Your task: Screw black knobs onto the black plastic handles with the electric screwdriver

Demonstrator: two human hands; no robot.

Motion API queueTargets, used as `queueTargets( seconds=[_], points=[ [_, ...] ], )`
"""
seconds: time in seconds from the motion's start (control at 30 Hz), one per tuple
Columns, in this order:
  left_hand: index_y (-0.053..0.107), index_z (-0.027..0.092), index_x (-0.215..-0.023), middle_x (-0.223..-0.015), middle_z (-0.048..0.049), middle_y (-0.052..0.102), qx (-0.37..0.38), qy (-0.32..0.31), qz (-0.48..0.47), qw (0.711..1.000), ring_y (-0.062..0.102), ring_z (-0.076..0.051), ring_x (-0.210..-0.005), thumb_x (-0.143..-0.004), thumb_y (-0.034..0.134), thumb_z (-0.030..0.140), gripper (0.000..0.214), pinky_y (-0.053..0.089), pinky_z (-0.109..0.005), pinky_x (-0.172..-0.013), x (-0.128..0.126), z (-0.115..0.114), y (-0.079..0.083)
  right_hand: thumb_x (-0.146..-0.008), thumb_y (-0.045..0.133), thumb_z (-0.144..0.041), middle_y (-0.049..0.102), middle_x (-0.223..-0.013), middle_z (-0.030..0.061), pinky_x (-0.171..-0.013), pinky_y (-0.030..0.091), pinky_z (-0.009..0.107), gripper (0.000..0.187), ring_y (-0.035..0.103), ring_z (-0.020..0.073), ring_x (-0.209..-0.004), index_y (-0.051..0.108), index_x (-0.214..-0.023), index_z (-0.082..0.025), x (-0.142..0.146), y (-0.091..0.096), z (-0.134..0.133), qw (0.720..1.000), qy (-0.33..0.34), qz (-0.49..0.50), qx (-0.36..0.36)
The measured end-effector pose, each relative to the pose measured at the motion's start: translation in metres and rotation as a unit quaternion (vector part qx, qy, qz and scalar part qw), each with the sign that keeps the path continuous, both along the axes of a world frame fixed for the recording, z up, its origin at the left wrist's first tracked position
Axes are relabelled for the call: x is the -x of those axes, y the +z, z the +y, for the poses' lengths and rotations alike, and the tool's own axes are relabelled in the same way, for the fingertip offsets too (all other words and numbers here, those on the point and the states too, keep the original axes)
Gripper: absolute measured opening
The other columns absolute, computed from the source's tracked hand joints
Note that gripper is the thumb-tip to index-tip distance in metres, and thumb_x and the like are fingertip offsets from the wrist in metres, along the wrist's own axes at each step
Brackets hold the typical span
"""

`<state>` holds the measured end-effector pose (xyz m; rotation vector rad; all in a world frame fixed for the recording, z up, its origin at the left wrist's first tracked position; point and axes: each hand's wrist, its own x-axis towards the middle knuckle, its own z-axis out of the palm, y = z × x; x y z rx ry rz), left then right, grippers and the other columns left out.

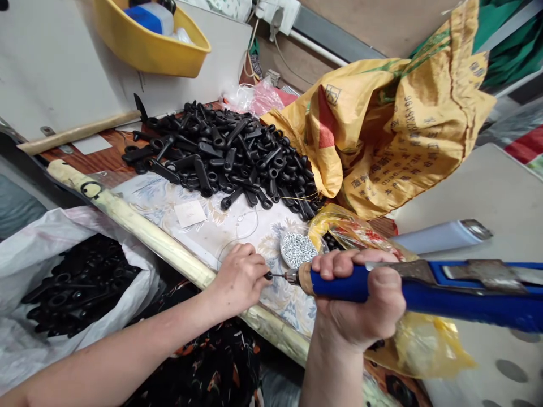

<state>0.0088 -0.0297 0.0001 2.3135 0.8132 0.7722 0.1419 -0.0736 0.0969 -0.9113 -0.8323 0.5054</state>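
Note:
My left hand [240, 280] pinches a small black plastic part [268, 275] between its fingertips, above a floral-patterned cloth [220, 226]. My right hand [360, 299] is closed around the blue handle of a hand tool [339, 282], possibly a soldering iron. The tool's wooden collar and thin metal tip point left, and the tip touches the black part. Most of the small part is hidden by my fingers. Behind my hands lies a large heap of black plastic lever-shaped parts [224, 152].
To the left, a white sack [51, 249] holds more black parts. A yellow woven sack [382, 124] rests against the heap. A long pale bamboo pole [139, 237] runs along the cloth's edge. A yellow plastic tub [148, 39] hangs above, and a round patterned disc [297, 250] lies near my hands.

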Motion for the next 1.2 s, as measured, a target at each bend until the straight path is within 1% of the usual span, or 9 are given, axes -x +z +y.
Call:
queueTargets(
  seconds=[0.27, 0.43, 0.57, 0.7, 0.83, 1.0, 1.1, 1.2],
  points=[
    [0.058, 0.016, -0.063, -0.071, -0.0009, 0.063, -0.008, -0.001, 0.003, 1.000, 0.047, -0.020, -0.081, -0.087, 0.073, 0.020, 0.028, 0.038, -0.037, -0.078, 0.000, -0.001, -0.001, -0.078, 0.068, -0.034, 0.054, -0.055, -0.0066, -0.049, 0.046, 0.026, 0.018, 0.049, 0.0105, -0.044, 0.057, -0.076, -0.020, -0.001, 0.000, -0.002, 1.000, 0.006, -0.014, 0.000],
    [0.056, 0.015, -0.061, -0.069, 0.0000, 0.062, -0.006, 0.003, 0.001, 1.000, 0.046, -0.019, -0.079, -0.085, 0.074, 0.018, 0.030, 0.037, -0.036, -0.077, 0.000, 0.000, 0.000, -0.079, 0.067, -0.031, 0.054, -0.056, -0.0065, -0.048, 0.047, 0.026, 0.016, 0.050, 0.0108, -0.045, 0.056, -0.079, -0.020, 0.005, 0.002, 0.002, 1.000, 0.005, -0.022, 0.013],
    [0.057, 0.016, -0.062, -0.072, -0.0005, 0.063, -0.004, 0.001, -0.004, 1.000, 0.047, -0.020, -0.082, -0.087, 0.072, 0.020, 0.029, 0.038, -0.037, -0.078, 0.000, 0.000, -0.001, -0.079, 0.069, -0.026, 0.056, -0.058, -0.0061, -0.051, 0.048, 0.028, 0.015, 0.052, 0.0112, -0.047, 0.055, -0.081, -0.020, 0.012, 0.005, 0.005, 0.998, 0.021, -0.045, 0.040],
    [0.059, 0.017, -0.062, -0.070, -0.0010, 0.063, -0.004, -0.001, -0.009, 1.000, 0.048, -0.020, -0.082, -0.089, 0.068, 0.020, 0.028, 0.038, -0.038, -0.079, 0.001, -0.001, -0.002, -0.082, 0.070, -0.024, 0.057, -0.059, -0.0053, -0.050, 0.048, 0.028, 0.014, 0.054, 0.0117, -0.049, 0.057, -0.081, -0.020, 0.015, 0.009, 0.006, 0.994, 0.045, -0.087, 0.049],
    [0.061, 0.017, -0.063, -0.070, -0.0016, 0.064, -0.009, 0.000, -0.017, 1.000, 0.048, -0.021, -0.082, -0.090, 0.065, 0.020, 0.027, 0.039, -0.039, -0.079, 0.000, -0.001, -0.004, -0.080, 0.071, -0.024, 0.056, -0.058, -0.0060, -0.049, 0.047, 0.028, 0.016, 0.052, 0.0109, -0.047, 0.056, -0.080, -0.020, 0.017, 0.011, 0.007, 0.995, 0.039, -0.084, 0.048],
    [0.062, 0.018, -0.062, -0.068, -0.0017, 0.062, -0.013, 0.004, -0.014, 1.000, 0.048, -0.021, -0.082, -0.090, 0.063, 0.020, 0.028, 0.038, -0.039, -0.078, 0.000, -0.001, -0.003, -0.080, 0.071, -0.027, 0.054, -0.056, -0.0070, -0.048, 0.047, 0.027, 0.018, 0.051, 0.0101, -0.045, 0.055, -0.079, -0.021, 0.018, 0.009, 0.009, 0.996, 0.041, -0.066, 0.051],
    [0.062, 0.018, -0.063, -0.069, -0.0014, 0.063, -0.013, 0.006, -0.016, 1.000, 0.049, -0.021, -0.082, -0.090, 0.064, 0.021, 0.027, 0.038, -0.039, -0.078, 0.001, -0.001, -0.002, -0.082, 0.070, -0.027, 0.055, -0.058, -0.0059, -0.049, 0.048, 0.026, 0.017, 0.052, 0.0104, -0.047, 0.056, -0.077, -0.020, 0.016, 0.006, 0.009, 0.994, 0.056, -0.081, 0.052],
    [0.065, 0.018, -0.067, -0.071, -0.0013, 0.065, -0.010, 0.006, -0.015, 1.000, 0.050, -0.021, -0.084, -0.090, 0.064, 0.020, 0.023, 0.039, -0.039, -0.079, 0.001, -0.001, -0.002, -0.085, 0.069, -0.026, 0.056, -0.060, -0.0048, -0.049, 0.048, 0.027, 0.014, 0.053, 0.0112, -0.049, 0.058, -0.078, -0.020, 0.013, 0.003, 0.009, 0.990, 0.080, -0.104, 0.051]
  ],
)
